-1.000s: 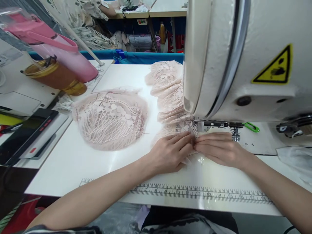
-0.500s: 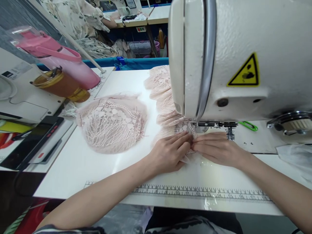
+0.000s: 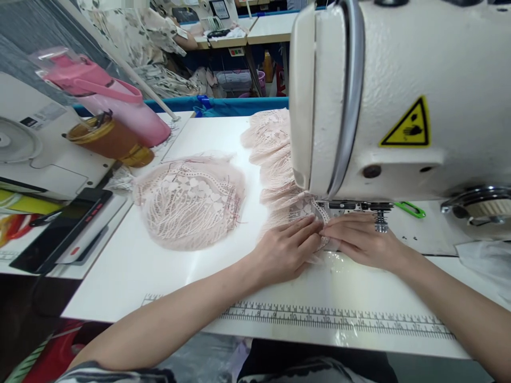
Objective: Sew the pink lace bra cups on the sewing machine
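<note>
Currently, a person's 2 bare hands are working at a white sewing machine (image 3: 403,80). The L hand (image 3: 289,247) is lying palm-down on ruffled pale pink lace (image 3: 275,175), fingers bunched close tog. The R hand (image 3: 365,242) is coming in from the opp. side, fingers nearly straight & narrow, tips meeting or almost meeting the L ones at the lace's dotted edge; can't tell if either hand is pinching the cloth. The lace is stretching from the far part of the white tabletop (image 3: 131,266), alongside the machine head, to the fingertips. A 2nd lace piece (image 3: 189,205), roundish, is lying flat, well apart to the L. Green snips (image 3: 410,209) are resting beyond the R hand. A printed ruler (image 3: 303,315) is running along the near edge. Far L, a pink bottle (image 3: 115,103) is standing beside an amber cup (image 3: 114,141). In the bkgd, a co-worker (image 3: 131,40) in floral clothing is facing another table.
</note>
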Tool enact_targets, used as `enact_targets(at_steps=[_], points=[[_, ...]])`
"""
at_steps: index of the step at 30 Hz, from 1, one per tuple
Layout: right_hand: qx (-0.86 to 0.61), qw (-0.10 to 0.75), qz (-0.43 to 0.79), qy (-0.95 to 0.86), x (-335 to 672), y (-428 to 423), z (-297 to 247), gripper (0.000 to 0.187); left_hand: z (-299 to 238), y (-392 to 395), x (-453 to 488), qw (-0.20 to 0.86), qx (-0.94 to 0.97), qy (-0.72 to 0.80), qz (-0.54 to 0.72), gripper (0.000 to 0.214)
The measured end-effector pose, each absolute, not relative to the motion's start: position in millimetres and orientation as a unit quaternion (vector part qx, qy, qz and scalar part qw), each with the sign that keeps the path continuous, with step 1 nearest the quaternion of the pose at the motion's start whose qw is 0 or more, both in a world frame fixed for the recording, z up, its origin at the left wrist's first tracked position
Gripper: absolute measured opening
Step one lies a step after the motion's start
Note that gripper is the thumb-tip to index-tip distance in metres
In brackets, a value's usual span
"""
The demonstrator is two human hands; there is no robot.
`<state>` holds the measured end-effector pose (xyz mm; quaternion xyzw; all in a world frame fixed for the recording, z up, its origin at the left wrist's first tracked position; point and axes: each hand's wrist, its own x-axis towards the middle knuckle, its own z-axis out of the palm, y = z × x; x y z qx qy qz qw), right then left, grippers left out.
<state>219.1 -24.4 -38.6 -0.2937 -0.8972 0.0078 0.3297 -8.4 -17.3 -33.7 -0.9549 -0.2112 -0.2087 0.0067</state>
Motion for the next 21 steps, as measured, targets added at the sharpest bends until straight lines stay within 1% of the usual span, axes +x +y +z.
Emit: enact_targets(at_steps=[6, 10, 17, 21], points=[[-0.308, 0.328, -0.030, -0.893, 221, -23, -37, 0.025, -37, -16, -7, 0.011, -0.954, -0.210, -0.216, 0.021], [-0.309, 0.320, -0.018, -0.896, 220, -22, -34, 0.025, -37, -17, -5, 0.018, -0.953, -0.209, -0.217, 0.023], [-0.296, 0.299, -0.012, -0.907, 221, -25, -43, 0.023, -34, -16, -8, 0.017, -0.949, -0.207, -0.237, 0.018], [-0.279, 0.317, -0.027, -0.906, 218, -29, -44, 0.023, -35, -15, -11, 0.012, -0.946, -0.216, -0.243, 0.015]])
